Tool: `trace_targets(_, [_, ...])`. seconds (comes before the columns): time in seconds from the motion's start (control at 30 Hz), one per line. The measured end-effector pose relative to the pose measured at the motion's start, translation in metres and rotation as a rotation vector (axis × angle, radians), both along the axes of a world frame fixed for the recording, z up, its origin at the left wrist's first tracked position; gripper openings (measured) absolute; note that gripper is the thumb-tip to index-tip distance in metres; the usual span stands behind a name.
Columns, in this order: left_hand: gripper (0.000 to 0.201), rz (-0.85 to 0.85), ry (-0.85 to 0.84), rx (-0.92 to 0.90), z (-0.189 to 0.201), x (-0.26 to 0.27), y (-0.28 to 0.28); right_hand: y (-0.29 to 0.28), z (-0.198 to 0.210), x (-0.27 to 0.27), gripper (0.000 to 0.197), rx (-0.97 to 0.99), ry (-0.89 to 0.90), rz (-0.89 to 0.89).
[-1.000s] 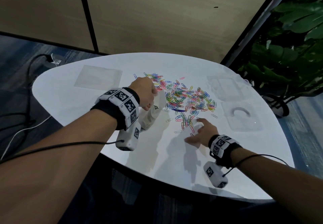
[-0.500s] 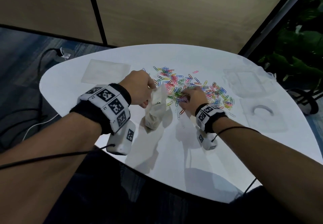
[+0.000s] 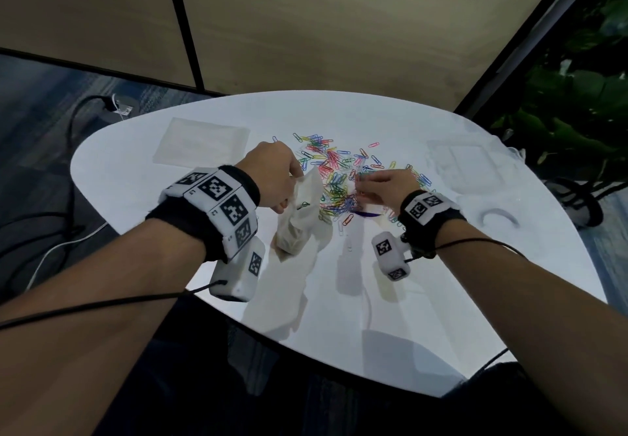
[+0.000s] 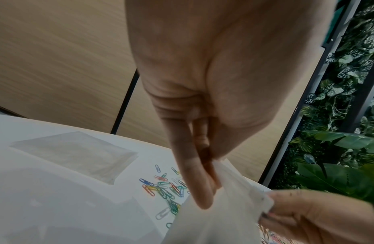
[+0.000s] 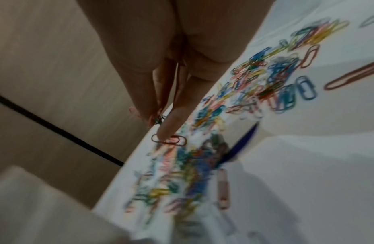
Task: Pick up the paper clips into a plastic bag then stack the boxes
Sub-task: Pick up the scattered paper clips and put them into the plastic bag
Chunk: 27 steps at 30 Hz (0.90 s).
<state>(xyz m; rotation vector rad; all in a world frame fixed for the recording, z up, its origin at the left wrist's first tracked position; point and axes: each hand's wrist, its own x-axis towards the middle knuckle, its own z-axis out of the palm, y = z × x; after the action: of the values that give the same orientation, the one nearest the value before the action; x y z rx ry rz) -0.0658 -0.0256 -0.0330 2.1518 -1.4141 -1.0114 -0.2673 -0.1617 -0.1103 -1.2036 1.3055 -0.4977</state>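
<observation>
The white table (image 3: 170,204) holds 1 heap of coloured paper clips (image 3: 334,177), too many to count, 1 held plastic bag (image 3: 299,214), 1 flat bag (image 3: 200,145) and 2 clear boxes (image 3: 465,167) (image 3: 499,221). 2 hands (image 3: 272,177) (image 3: 385,185) show.

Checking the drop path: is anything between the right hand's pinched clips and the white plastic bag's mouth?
Nothing visible: the right hand, pinching paper clips, is beside the white plastic bag, which the left hand holds up.

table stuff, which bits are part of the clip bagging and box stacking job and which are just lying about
Part of the job:
- paper clips
- plastic bag, held by the left hand
- right hand, pinching clips
- clear boxes

Just lying about:
- flat spare bag
- plant
- floor cable
</observation>
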Motion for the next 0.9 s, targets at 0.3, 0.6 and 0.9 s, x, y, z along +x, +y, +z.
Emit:
trace_targets(0.3, [0.032,0.080,0.075,-0.015,0.003,-0.004,-0.002,0.044,0.060,0.039,0.022,0.090,-0.407,0.319])
trace_targets(0.6, [0.027,0.067,0.142,-0.016,0.002,-0.008,-0.002,0.066,0.057,0.048,0.016,-0.679,0.395,0.842])
trace_targets(0.9, [0.031,0.116,0.038,-0.038,-0.001,0.008,0.000,0.033,0.032,0.006,0.061,-0.162,0.528,0.499])
